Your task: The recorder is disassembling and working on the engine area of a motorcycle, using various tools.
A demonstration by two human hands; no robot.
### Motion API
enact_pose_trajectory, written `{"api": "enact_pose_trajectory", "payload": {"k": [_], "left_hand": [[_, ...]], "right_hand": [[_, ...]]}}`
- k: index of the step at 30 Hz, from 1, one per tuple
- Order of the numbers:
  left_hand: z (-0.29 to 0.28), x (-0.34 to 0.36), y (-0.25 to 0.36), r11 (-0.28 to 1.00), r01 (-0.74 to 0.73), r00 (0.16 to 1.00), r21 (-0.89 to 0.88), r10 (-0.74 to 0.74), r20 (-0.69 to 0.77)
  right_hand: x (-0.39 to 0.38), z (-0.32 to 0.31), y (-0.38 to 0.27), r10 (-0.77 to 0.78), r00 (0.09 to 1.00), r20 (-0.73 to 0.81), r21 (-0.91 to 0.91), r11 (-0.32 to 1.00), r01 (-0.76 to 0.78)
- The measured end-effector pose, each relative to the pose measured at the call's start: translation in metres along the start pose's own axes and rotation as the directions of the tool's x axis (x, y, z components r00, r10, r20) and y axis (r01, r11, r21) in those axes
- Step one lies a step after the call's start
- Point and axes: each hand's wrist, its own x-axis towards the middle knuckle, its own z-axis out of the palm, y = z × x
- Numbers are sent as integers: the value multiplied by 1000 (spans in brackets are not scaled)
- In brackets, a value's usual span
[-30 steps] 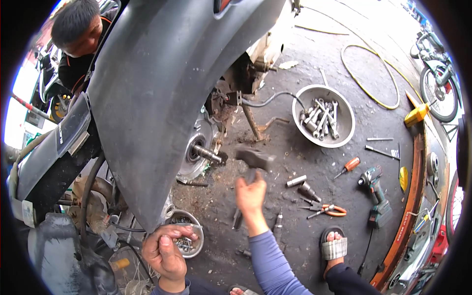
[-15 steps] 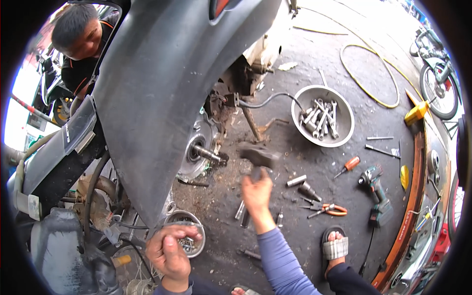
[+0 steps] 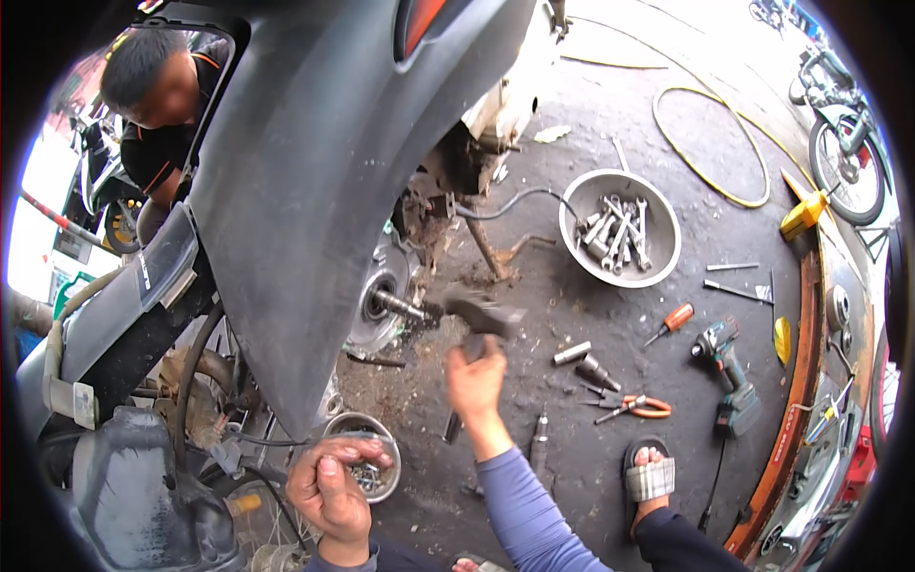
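Observation:
My right hand (image 3: 475, 386) is closed round the handle of a hammer (image 3: 484, 315). Its dark metal head is blurred and points toward a bare threaded shaft (image 3: 400, 305), which juts from the round metal housing of a motorbike engine. A gap separates the hammer from the shaft tip. Above a small metal bowl (image 3: 391, 477) of little parts, my left hand (image 3: 332, 491) is held with fingers bent forward and the thumb apart. Nothing shows in it. The dark grey body panel (image 3: 295, 191) of the motorbike hangs over the engine.
A large steel bowl (image 3: 677, 238) with wrenches and sockets sits on the dark floor. Nearby lie a screwdriver (image 3: 679, 317), orange-handled pliers (image 3: 648, 408) and a cordless driver (image 3: 732, 377). A rust-edged bench (image 3: 799, 419) borders the right. Another person (image 3: 157, 153) leans in behind the panel.
My right hand and the hammer have moved left, nearer the shaft, and slightly down. My left hand has barely moved. The view has shifted a little.

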Motion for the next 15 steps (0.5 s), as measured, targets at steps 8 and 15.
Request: {"api": "enact_pose_trajectory", "payload": {"k": [8, 15], "left_hand": [[-14, -5, 5, 1000, 4, 999, -12, -4, -50], [-8, -4, 4, 1000, 28, 997, -5, -28, -67]], "right_hand": [[29, -90, -47, 279, 775, -567, 685, 683, 255], [14, -18, 26, -169, 983, -74, -207, 967, 151]]}}
